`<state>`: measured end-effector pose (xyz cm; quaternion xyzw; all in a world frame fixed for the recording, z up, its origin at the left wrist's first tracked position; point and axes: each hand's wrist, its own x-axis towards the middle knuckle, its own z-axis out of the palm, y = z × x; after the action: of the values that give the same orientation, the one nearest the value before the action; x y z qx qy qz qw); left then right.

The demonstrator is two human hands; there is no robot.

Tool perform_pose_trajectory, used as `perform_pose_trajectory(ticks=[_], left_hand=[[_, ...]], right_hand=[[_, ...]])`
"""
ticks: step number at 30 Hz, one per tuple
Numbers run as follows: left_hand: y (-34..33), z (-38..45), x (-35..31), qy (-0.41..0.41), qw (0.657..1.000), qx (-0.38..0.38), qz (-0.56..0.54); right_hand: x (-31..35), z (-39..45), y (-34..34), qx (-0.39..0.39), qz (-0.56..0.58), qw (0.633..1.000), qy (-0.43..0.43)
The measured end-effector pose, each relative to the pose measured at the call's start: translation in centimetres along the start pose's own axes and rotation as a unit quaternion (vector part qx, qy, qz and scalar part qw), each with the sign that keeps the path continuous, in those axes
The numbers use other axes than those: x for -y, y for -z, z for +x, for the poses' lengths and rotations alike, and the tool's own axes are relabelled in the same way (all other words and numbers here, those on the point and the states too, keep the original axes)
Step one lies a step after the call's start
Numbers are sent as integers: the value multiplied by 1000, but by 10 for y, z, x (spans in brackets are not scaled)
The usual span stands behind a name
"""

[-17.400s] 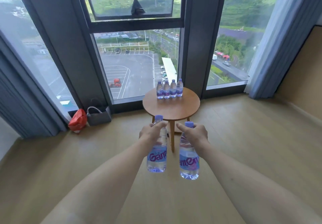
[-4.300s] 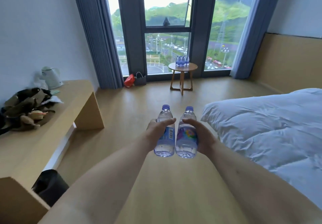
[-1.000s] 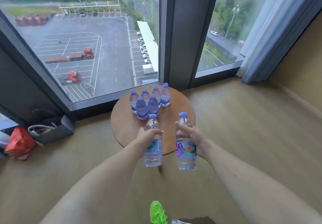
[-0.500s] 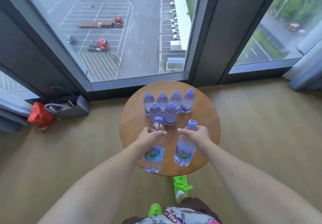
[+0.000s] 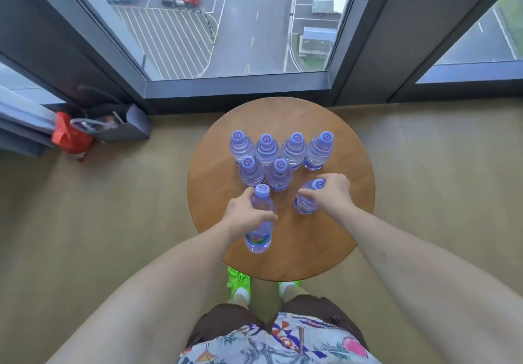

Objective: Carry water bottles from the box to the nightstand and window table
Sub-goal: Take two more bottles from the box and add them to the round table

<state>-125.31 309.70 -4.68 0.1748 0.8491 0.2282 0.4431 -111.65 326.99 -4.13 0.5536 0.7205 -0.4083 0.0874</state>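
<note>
L hand point(image 5: 244, 214) gripped a clear, purple-capped water bottle point(image 5: 259, 230) w/ colourful label over the round wooden table point(image 5: 351, 222) near its front edge; R hand point(image 5: 331, 196) gripped a second bottle point(image 5: 307, 202) by its shoulder, right of centre. Six bottles point(image 5: 278, 154) stood bunched just behind them toward the window point(image 5: 232, 24); grey bag point(image 5: 124, 123) and red bag point(image 5: 70, 137) lay on floor at left.

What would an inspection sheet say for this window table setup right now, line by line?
Surface: round wooden table, by the window.
Job's things: six standing water bottles, four behind, two in front; two more in hand.
Clutter: red bag and grey bag on the floor.
Grippers: left hand grips a bottle; right hand grips another bottle.
Cables: nothing seen.
Surroundings: window over a car park, wooden floor.
</note>
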Motion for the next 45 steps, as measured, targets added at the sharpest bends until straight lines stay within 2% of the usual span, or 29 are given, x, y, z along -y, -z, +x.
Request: perform_pose_trajectory(ticks=[7, 9, 12, 15, 18, 22, 26, 33, 39, 45], left_hand=[[-5, 21, -4, -20, 1000, -1, 19], [-4, 24, -4, -23, 999, -1, 22], [-1, 28, -1, -26, 999, 13, 45], [1, 31, 6, -21, 999, 15, 44], [3, 34, 9, -9, 1000, 8, 19], [6, 34, 9, -9, 999, 23, 24], [3, 35, 11, -11, 999, 36, 31], [1, 35, 16, -12, 999, 41, 32], [-4, 31, 23, -12, 999, 45, 18], [-7, 24, 28, -18, 993, 77, 83]], right_hand=[[24, 4, 6, -20, -7, 999, 26], [26, 5, 6, -34, -15, 999, 4], [22, 12, 8, -89, -3, 995, -46], [27, 15, 6, -132, 4, 991, -22], [35, 16, 0, -114, -49, 992, -24], [29, 10, -6, -28, -55, 998, -34], [30, 13, -6, -95, 0, 993, -68], [42, 24, -3, -143, 10, 988, -64], [51, 27, -5, -158, 31, 986, -47], [50, 23, -7, -164, 95, 982, -10]])
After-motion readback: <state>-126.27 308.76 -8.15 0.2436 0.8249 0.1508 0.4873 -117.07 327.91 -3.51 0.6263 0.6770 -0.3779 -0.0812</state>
